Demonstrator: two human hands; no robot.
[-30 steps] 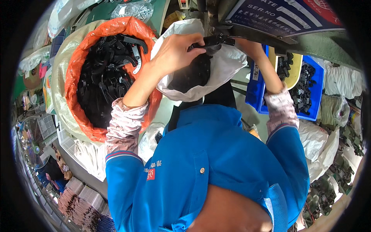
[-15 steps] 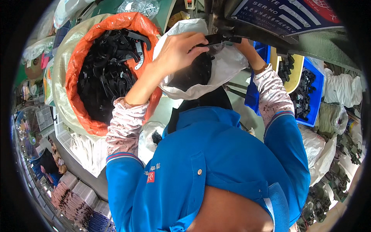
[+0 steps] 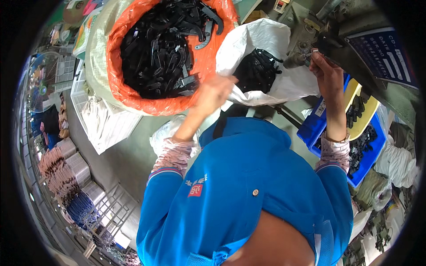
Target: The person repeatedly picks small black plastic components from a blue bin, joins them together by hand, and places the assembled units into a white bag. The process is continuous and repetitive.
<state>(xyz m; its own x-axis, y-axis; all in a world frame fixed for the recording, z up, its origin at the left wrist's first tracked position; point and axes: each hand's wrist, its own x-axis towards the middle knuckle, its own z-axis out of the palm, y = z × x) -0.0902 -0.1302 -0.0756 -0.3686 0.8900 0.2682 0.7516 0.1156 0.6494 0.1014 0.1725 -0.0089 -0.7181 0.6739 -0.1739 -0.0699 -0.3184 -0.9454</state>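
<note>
My left hand (image 3: 215, 94) is blurred, over the gap between the orange-lined sack (image 3: 116, 84) and the white sack (image 3: 284, 37); I cannot tell whether it holds anything. Curved black handle-like parts (image 3: 155, 57) with some grey metal ones fill the orange-lined sack. Black slim parts (image 3: 257, 71) lie in the white sack, which stands open below the machine. Right of it, my right hand (image 3: 327, 73) is raised by the machine's working end (image 3: 298, 57). Its thumb and finger pinch a tiny pale piece (image 3: 315, 51), too small to name.
A dark machine body with a blue plate (image 3: 381, 55) overhangs the upper right. Below it a yellow tray (image 3: 369, 108) sits in a blue bin (image 3: 377, 142), both holding small black parts. At left stand a white crate (image 3: 82, 95) and a fan (image 3: 42, 84).
My left hand has left the machine and come down toward the orange-lined sack. The black part held up at the machine is gone from there. My view has shifted; my right hand stays near the machine.
</note>
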